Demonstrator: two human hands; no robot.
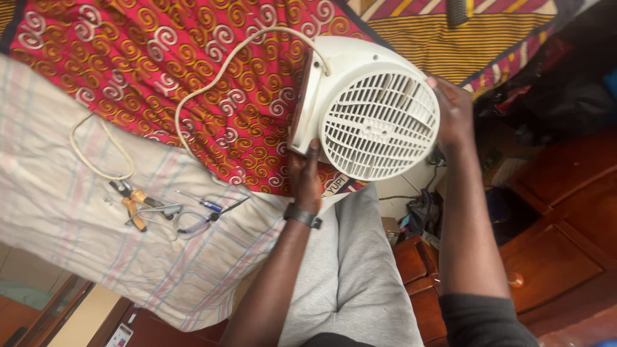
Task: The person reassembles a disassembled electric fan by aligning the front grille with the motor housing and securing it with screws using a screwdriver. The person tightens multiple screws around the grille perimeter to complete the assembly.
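A white round fan heater (369,106) with a slatted front grille is held up over a bed covered in red cloth with gold spirals (160,51). My left hand (303,173) grips its lower left edge, and a dark wristband sits on that wrist. My right hand (453,115) clasps the housing's right side. A cream power cord (212,83) runs from the top of the heater, loops left across the bed and ends in a coil on a pale checked cloth (58,193).
Orange-handled pliers (132,199), a small blue-handled screwdriver (202,204) and scissors (199,223) lie together on the checked cloth. My grey-trousered legs (350,270) are below. Brown wooden furniture (546,244) stands at the right, with tangled cables (421,209) on the floor.
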